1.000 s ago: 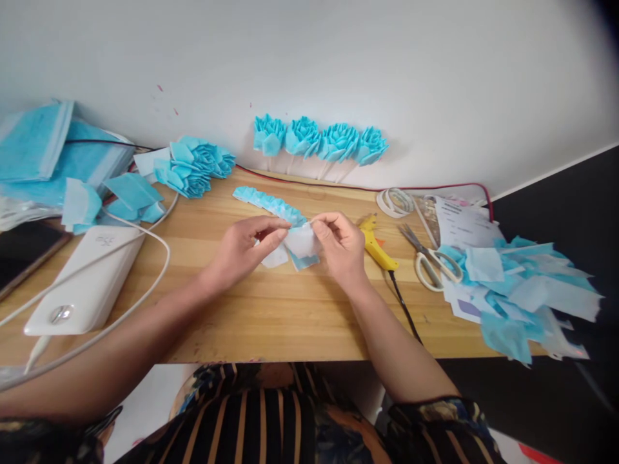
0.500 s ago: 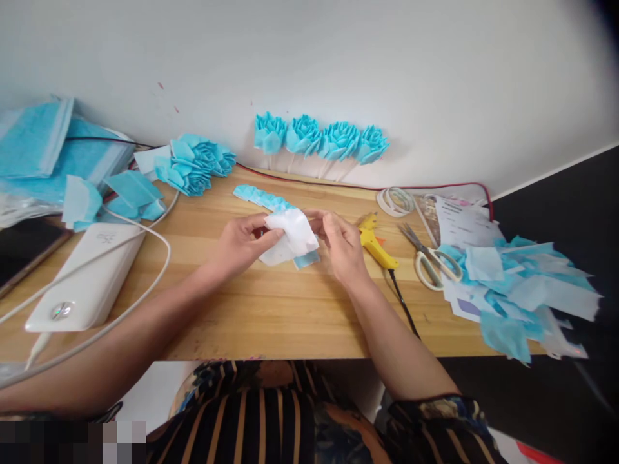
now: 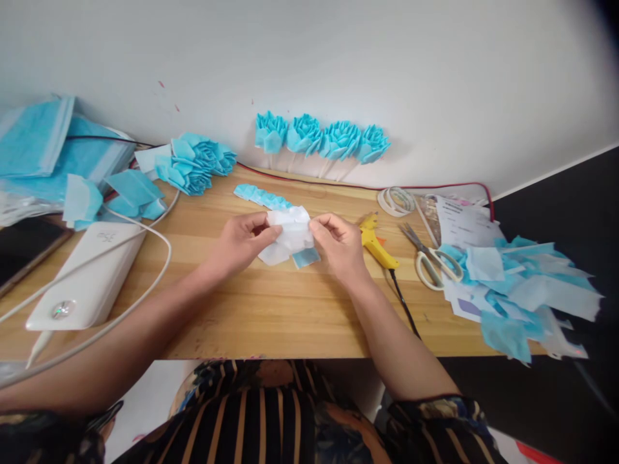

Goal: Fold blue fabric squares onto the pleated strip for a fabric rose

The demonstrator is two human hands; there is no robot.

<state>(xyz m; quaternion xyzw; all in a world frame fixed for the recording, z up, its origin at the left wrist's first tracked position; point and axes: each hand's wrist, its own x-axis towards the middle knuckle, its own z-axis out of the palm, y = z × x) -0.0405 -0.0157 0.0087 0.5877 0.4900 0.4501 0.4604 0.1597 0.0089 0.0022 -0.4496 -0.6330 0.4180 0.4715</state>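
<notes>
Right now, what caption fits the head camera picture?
Left hand and right hand pinch a white tissue piece above the wooden table, beside a yellow glue gun.

Bright, soft, even light, its source out of view. The white wall (image 3: 435, 77) is smoothly lit and dims to black in the top right corner. The wooden table (image 3: 271, 316) has a mild sheen. Faint, short shadows lie under the left hand (image 3: 242, 241) and right hand (image 3: 341, 245); the white paper (image 3: 290, 235) pinched between them looks almost washed out. The centre is sharp. The wide lens bows the table's edge, and things at both sides look stretched and slightly soft.
</notes>
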